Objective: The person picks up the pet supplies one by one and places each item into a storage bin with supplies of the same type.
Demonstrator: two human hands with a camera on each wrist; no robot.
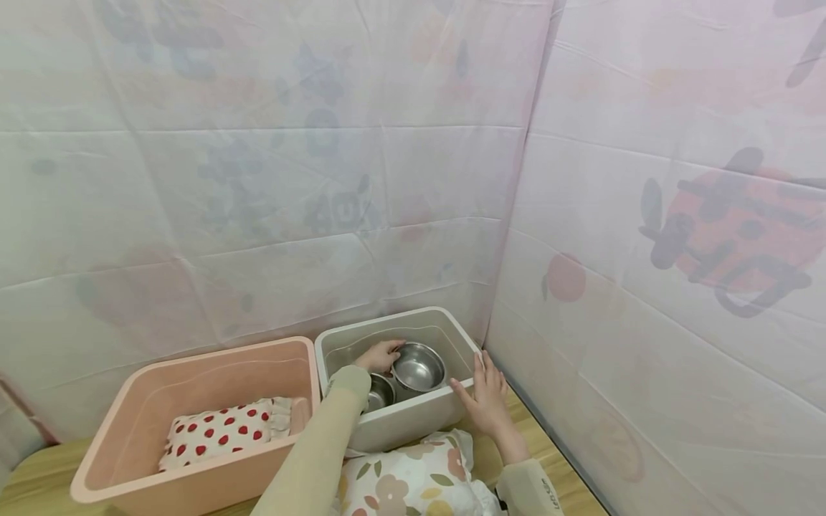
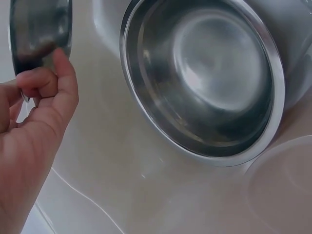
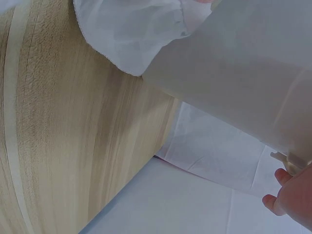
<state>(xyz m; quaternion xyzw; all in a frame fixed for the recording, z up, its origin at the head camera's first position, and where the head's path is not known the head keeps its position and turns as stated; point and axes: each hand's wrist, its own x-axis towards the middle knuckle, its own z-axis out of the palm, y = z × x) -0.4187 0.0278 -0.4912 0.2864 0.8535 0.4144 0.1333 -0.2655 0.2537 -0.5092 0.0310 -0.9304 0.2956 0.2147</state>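
Note:
Inside the white bin [image 1: 413,423] are two stainless steel bowls. My left hand [image 1: 379,356] reaches into the bin and pinches the rim of the farther bowl [image 1: 419,367]; this bowl [image 2: 41,29] looks tilted on edge in the left wrist view. Closer to me sits the second bowl [image 1: 381,393], partly covered by my left sleeve in the head view, its shiny interior filling much of the left wrist view. With fingers stretched out, my right hand [image 1: 488,401] rests on the bin's near right corner, at the rim.
To the left stands a peach bin [image 1: 187,494] holding a strawberry-print cloth pouch [image 1: 222,432]. A floral cushion [image 1: 413,480] lies on the wooden table [image 1: 548,444] before the white bin. Printed fabric walls [image 1: 258,179] enclose the back and right.

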